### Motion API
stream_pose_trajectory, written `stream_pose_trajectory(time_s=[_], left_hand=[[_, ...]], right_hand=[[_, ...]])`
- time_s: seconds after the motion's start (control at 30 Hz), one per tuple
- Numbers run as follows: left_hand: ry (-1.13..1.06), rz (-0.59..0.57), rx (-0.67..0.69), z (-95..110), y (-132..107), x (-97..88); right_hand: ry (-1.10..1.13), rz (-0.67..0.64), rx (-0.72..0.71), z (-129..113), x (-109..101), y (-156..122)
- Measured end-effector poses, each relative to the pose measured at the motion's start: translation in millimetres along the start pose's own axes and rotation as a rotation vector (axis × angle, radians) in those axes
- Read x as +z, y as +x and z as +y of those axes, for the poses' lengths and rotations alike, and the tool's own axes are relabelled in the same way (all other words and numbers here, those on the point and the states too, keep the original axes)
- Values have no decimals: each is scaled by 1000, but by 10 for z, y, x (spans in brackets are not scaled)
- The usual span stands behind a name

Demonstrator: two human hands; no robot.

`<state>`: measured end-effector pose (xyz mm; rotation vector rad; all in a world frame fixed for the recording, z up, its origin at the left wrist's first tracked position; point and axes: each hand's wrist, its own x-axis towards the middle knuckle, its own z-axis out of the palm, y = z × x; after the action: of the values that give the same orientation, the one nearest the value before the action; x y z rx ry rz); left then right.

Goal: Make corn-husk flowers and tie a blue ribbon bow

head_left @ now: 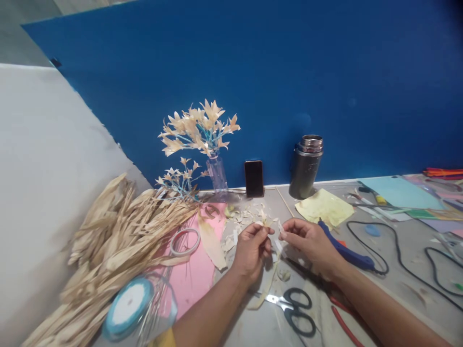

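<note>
Over the grey table [408, 284], my left hand [252, 249] is closed in a pinch on a small pale husk piece [266, 222] shaped like a little flower. My right hand [307, 241] is just to its right, fingers pinched on a thin whitish strip [279, 230] that touches the same piece. Both hands hover above scattered husk scraps [246, 214]. Black-handled scissors [294, 308] lie below the hands.
A heap of dried husks [115, 241] fills the left. A vase of husk flowers [202, 135], a phone [253, 178] and a steel flask [306, 166] stand by the blue wall. Also here: tape ring [185, 241], ribbon spool [126, 308], pink paper [195, 274], blue glue gun [347, 253], black cable [398, 250], coloured sheets [405, 193].
</note>
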<state>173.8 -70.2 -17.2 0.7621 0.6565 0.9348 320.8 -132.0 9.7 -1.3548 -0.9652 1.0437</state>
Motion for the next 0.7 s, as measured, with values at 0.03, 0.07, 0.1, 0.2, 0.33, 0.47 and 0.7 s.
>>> stream_pose_trajectory(time_s=[0.03,0.07,0.1,0.2,0.33,0.47,0.7], left_hand=[[0,-1,9,11,4,-3],[6,1,22,22,8,-6],[18,4,36,31,10,-8],[88,13,65,37,4,-7],[204,4,58,-11,-41,17],[310,-17,62,-11,-70,57],[316,91,91,160,258,207]], right_hand=[[-32,-28,-4,13,-1,0],[-59,-54,-6,29,-3,1],[-79,-72,-5,48,-7,3],[-122,-96,-7,111,-24,13],[-176,-122,-42,188,-22,34],[-209,-171,-57,111,-28,36],[-938,8,-127,-227,-793,-187]])
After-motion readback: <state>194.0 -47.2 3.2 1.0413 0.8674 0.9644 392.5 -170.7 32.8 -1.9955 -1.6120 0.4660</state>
